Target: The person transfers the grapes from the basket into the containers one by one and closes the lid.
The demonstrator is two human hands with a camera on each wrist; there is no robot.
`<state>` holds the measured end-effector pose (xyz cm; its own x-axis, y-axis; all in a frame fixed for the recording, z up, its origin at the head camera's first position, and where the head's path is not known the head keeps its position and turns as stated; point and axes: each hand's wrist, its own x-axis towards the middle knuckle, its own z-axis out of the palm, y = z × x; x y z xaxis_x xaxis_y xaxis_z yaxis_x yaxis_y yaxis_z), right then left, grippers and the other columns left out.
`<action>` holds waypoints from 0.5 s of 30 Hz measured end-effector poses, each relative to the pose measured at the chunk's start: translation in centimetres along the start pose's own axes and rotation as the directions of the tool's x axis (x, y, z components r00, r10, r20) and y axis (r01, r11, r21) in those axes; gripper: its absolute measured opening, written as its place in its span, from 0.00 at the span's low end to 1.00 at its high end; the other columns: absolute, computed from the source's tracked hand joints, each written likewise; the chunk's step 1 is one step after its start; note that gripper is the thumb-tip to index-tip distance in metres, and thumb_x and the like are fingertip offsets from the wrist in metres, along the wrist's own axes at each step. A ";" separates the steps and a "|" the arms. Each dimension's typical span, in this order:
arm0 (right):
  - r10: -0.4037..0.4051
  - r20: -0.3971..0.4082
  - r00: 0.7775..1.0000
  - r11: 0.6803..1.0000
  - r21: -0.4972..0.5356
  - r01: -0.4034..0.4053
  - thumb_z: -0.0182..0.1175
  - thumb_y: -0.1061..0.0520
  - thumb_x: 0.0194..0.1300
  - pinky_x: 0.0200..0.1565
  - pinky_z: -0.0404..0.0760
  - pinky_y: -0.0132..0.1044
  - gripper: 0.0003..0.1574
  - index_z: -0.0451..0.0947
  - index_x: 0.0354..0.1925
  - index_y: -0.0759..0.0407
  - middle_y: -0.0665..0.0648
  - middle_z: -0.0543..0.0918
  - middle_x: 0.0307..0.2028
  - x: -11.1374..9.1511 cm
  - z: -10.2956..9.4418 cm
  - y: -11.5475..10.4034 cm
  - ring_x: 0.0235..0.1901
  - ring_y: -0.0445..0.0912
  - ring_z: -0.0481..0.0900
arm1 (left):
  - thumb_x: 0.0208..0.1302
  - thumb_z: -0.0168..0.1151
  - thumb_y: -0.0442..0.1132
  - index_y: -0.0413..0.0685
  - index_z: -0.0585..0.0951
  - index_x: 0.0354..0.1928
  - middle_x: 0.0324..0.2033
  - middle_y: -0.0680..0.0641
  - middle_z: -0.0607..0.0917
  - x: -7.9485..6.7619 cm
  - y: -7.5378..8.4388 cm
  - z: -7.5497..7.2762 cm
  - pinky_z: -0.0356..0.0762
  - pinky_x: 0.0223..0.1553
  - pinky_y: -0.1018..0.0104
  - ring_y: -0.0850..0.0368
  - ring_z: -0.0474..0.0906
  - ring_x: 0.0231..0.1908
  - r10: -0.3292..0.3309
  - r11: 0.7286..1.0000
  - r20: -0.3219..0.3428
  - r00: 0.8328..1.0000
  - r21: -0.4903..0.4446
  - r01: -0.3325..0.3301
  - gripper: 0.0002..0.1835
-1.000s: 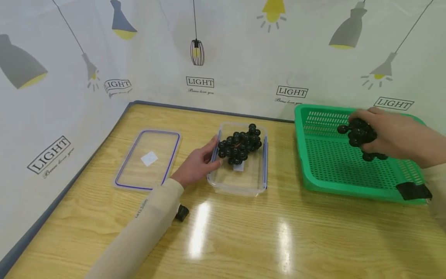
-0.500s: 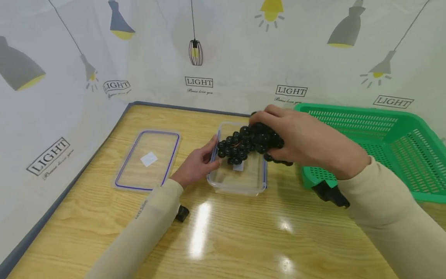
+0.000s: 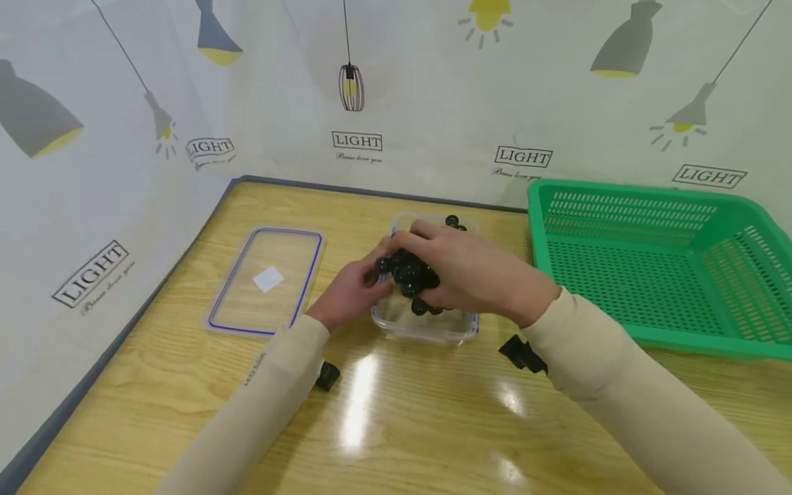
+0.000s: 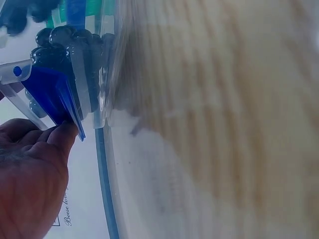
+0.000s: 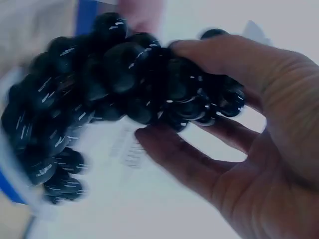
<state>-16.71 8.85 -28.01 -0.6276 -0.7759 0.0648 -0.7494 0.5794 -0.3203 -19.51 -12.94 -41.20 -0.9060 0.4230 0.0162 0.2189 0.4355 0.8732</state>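
"Above the clear rectangular plastic container (image 3: 427, 335), the right hand (image 3: 473, 271) grips a glossy black grape bunch (image 3: 408, 271). Procedure?"

"Lower gently beside the second black bunch (image 3: 453, 221) (left hand (image 3: 351, 294) touches the blue flap (image 4: 50, 92); grip unclear)."

Tbl (image 3: 433, 412) w/ lid (image 3: 266, 302), tub (image 3: 427, 333), grn basket (image 3: 631, 282)

Black grapes (image 3: 408, 271); green basket (image 3: 637, 285); blue-edged lid (image 3: 287, 278); lamp-patterned whitish backdrop (image 3: 427, 103).
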 end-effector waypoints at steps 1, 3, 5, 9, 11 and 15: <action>0.035 0.012 0.999 0.999 0.027 -0.035 0.74 0.59 0.55 0.49 0.80 0.46 0.41 0.69 0.64 0.50 0.54 0.73 0.51 0.0 0.5 0.4 0.47 0.48 0.77 | 0.73 0.56 0.40 0.58 0.49 0.78 0.74 0.47 0.57 0.1 0.0 0.1 0.64 0.65 0.60 0.49 0.62 0.68 0.000 1.000 0.000 1.000 -0.002 0.000 0.38; 0.105 0.032 0.994 0.990 0.090 -0.107 0.73 0.58 0.57 0.48 0.81 0.45 0.40 0.67 0.64 0.51 0.55 0.72 0.55 -0.2 1.5 1.2 0.48 0.49 0.78 | 0.74 0.55 0.40 0.56 0.49 0.78 0.74 0.49 0.55 0.1 -0.1 0.2 0.63 0.65 0.62 0.50 0.62 0.68 -0.009 1.000 -0.001 1.000 -0.010 0.009 0.38; 0.161 0.047 0.986 0.975 0.146 -0.166 0.72 0.57 0.59 0.47 0.82 0.45 0.39 0.65 0.64 0.50 0.56 0.71 0.57 -0.4 2.3 2.0 0.47 0.49 0.79 | 0.74 0.55 0.40 0.56 0.49 0.78 0.74 0.51 0.55 0.2 0.0 0.2 0.63 0.65 0.64 0.52 0.62 0.68 -0.018 1.000 -0.004 1.000 -0.016 0.018 0.37; 0.181 0.031 0.983 0.965 0.188 -0.184 0.70 0.54 0.61 0.47 0.81 0.46 0.39 0.65 0.66 0.48 0.56 0.72 0.57 -0.5 3.5 2.7 0.47 0.50 0.80 | 0.74 0.55 0.40 0.57 0.49 0.78 0.74 0.52 0.54 0.2 0.2 0.1 0.63 0.65 0.64 0.53 0.62 0.68 -0.032 0.999 -0.015 0.999 -0.020 0.032 0.37; 0.177 0.022 0.984 0.974 0.144 -0.178 0.69 0.51 0.62 0.47 0.81 0.47 0.39 0.65 0.68 0.49 0.57 0.73 0.55 -0.3 3.8 2.7 0.45 0.50 0.79 | 0.74 0.54 0.39 0.57 0.49 0.78 0.74 0.52 0.53 0.2 0.3 0.0 0.63 0.65 0.64 0.52 0.61 0.68 -0.034 0.999 -0.015 0.999 -0.035 0.033 0.37; 0.240 0.047 0.970 0.970 0.021 -0.241 0.64 0.43 0.66 0.48 0.80 0.51 0.40 0.65 0.71 0.50 0.61 0.70 0.56 0.0 4.3 2.4 0.46 0.57 0.75 | 0.74 0.54 0.37 0.55 0.49 0.78 0.75 0.52 0.52 0.1 0.3 0.1 0.63 0.65 0.64 0.52 0.60 0.69 -0.034 0.997 -0.008 0.999 -0.072 0.033 0.37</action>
<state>-17.57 9.20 -32.80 -0.7786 -0.6248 -0.0587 -0.5711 0.7443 -0.3462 -19.49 -12.69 -41.01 -0.9158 0.4015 -0.0093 0.1620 0.3905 0.9062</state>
